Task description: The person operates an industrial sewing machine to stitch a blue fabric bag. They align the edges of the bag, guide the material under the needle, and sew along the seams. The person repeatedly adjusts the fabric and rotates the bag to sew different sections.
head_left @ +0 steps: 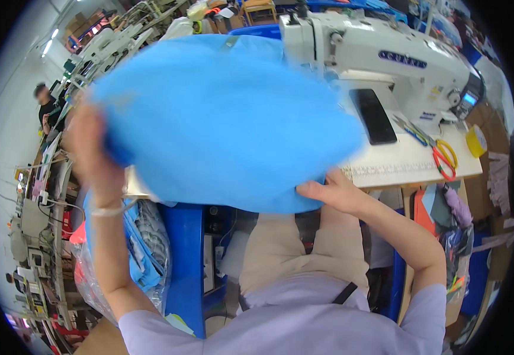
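A large bright blue piece of fabric is held up over the sewing table, blurred by motion and covering much of its left part. My left hand grips its left edge, smeared by movement, with some fingers hidden behind the cloth. At the lower right corner, my right hand pinches the fabric, thumb on top and the other fingers partly out of sight. Just beyond the cloth's right side stands a white sewing machine.
On the white tabletop lie a black phone, scissors with red and yellow handles, blue-handled snips and a yellow tape roll. A plastic bag of fabric pieces sits at lower left. Another person is far left.
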A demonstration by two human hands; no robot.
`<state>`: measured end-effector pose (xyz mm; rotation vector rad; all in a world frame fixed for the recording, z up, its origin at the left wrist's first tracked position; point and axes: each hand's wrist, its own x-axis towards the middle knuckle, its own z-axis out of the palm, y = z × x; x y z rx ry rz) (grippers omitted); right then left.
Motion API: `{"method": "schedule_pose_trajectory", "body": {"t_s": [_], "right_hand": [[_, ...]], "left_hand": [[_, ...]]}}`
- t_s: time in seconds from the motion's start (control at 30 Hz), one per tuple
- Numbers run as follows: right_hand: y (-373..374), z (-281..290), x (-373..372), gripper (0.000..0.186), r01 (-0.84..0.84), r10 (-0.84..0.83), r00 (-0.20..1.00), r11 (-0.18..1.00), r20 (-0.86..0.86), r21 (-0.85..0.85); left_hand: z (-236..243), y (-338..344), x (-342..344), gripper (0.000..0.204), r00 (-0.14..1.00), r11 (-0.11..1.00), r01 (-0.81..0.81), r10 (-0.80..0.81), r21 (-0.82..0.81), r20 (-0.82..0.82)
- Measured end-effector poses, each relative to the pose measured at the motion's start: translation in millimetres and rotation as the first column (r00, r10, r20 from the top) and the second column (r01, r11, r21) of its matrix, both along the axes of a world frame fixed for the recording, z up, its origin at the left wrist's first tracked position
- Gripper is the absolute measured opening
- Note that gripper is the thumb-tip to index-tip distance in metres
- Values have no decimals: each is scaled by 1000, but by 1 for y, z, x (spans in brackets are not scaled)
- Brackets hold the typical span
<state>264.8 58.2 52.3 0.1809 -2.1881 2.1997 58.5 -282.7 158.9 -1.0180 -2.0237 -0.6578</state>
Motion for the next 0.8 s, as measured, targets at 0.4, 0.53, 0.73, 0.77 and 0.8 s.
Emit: {"method": "schedule_pose_trajectory", "body": {"t_s": [0.4,0.53,0.73,0.77,0.8], "right_hand": [[-74,-121,78,52,-47,209,904,916,-373,400],[-46,-131,83,48,-102,104,994,993,36,-60],[-26,-158,41,47,691,-688,721,704,-85,166],[-27,-160,32,44,697,-693,712,678,-114,234],[-27,-161,25,41,706,-704,696,635,-141,313]], "left_hand": [[-118,-51,111,22,239,973,-215,-28,81,971],[-116,-15,86,27,714,964,-118,-86,240,695],[-66,117,101,32,887,923,376,-333,-80,320],[-66,134,101,32,869,899,422,-365,-118,333],[-71,155,99,33,841,865,481,-409,-142,354]]}}
